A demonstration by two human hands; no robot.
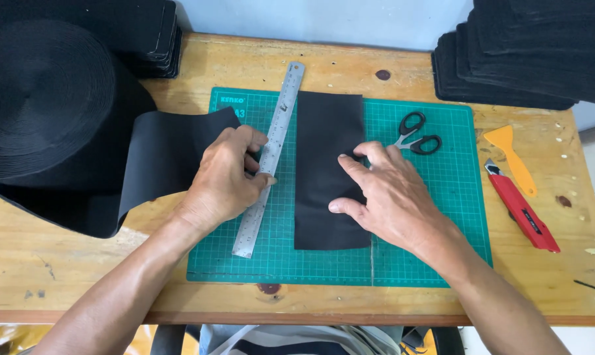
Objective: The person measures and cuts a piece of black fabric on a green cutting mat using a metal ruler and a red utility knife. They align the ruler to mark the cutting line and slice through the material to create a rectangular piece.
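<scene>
Seen from the head camera, which is the only view, the cut black piece [329, 167] lies flat on the green cutting mat [442, 217], and its long axis runs away from the person, nearly parallel to the steel ruler [269, 158] just to its left.

The right hand [386, 197] rests on the right half of this piece. Its fingers [353, 165] are spread apart and pressed flat on the cloth; they clamp nothing. The fingertips point toward the ruler, so most of the piece lies ahead of them and to both ends, above and below the hand. This hand is clearly the nearer one to the piece.

The left hand [228, 177] lies on the other side of the ruler. Its fingers are curled together over the end of the black strip [172, 148], which comes from the big black roll [44, 98] at the far left, and its thumb touches the ruler's edge. Whether the fingers really grip the strip's end or only press it down, the picture does not show. So the ruler stands between the two hands, with the strip's end on the left-hand side and the cut piece on the right-hand side.

Beyond the right hand's knuckles lie black-handled scissors [417, 133], and further right an orange scraper [511, 158] and a red utility knife [522, 212], both well apart from the fingers.
</scene>
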